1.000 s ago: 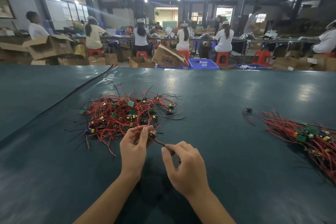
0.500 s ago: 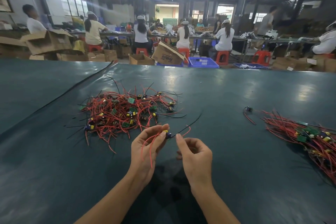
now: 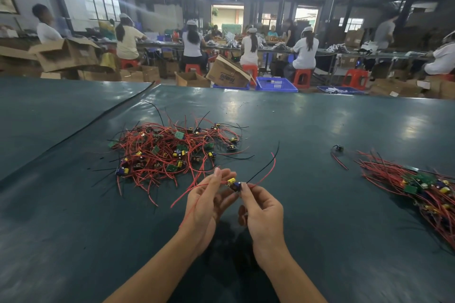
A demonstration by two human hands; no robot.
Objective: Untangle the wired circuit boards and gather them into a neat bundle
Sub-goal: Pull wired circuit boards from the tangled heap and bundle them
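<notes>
In the head view, the left hand and the right hand both pinch one small circuit board with yellow and blue parts between their fingertips, lifted above the dark green table cover. Thin red wires hang from it over the left palm, and a thin black wire sticks out to the right. Behind the hands lies a tangled heap of red-wired circuit boards. At the right edge lies a straighter bundle of the same boards, and a single black part with red wires is near it.
</notes>
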